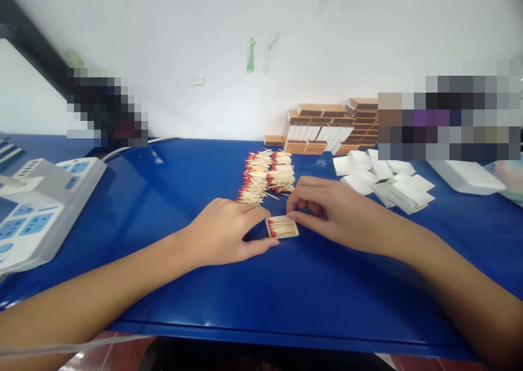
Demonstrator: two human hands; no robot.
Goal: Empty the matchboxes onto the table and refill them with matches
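Observation:
A small white matchbox tray point(297, 232) lies on the blue table with red-tipped matches point(281, 227) in it. My left hand point(224, 232) grips the tray's left end between thumb and forefinger. At the tray's upper right corner is my right hand point(327, 210), its fingers curled and thumb and fingertips close together. Whatever they may pinch is too small to make out. Just beyond the tray lie two heaps of loose matches, a left heap point(256, 177) and a right heap point(281, 172), side by side with a few strays between them and my right hand.
Stacked matchboxes point(321, 128) stand against the wall at the back. Several white paper-like pieces point(384, 175) lie loosely piled right of them, beside a white box point(466, 175). A white and blue device point(53, 207) with a cable occupies the left. The table's front edge point(286, 341) runs below my arms.

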